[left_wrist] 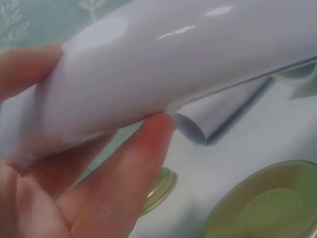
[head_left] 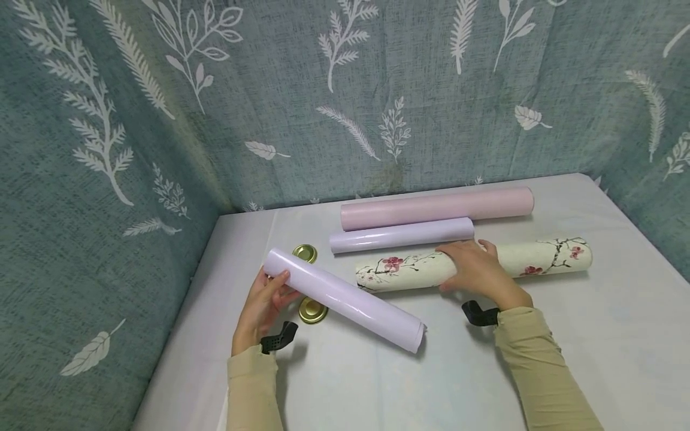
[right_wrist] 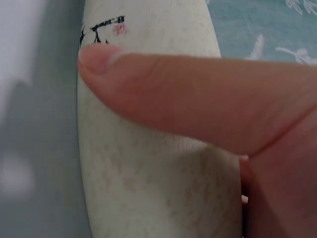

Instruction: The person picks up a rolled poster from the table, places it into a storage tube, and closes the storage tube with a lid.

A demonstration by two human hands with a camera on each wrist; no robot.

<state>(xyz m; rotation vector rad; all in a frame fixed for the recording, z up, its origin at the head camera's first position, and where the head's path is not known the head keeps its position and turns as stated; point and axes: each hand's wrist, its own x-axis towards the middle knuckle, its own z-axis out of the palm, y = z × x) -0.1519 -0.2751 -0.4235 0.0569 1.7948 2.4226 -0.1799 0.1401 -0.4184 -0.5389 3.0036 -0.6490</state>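
My left hand [head_left: 266, 305] grips one end of a glossy pale lilac roll [head_left: 345, 299], thumb on one side and fingers on the other. The roll slants down to the right, its far end low near the middle of the table. In the left wrist view the lilac roll [left_wrist: 148, 64] fills the upper part, with fingertips pressed along its lower side. My right hand [head_left: 477, 269] spans a cream roll [head_left: 409, 270] printed with red blossoms and dark branches, near its middle. The right wrist view shows the thumb lying across the cream roll [right_wrist: 158, 188].
Behind the cream roll lie a second, thinner lilac roll [head_left: 401, 235] and a long pink roll [head_left: 436, 208]. Two gold jar lids, one farther back [head_left: 305, 253] and one nearer [head_left: 312, 310], rest beside the left hand. A leaf-patterned curtain [head_left: 302, 114] borders the white table [head_left: 620, 335].
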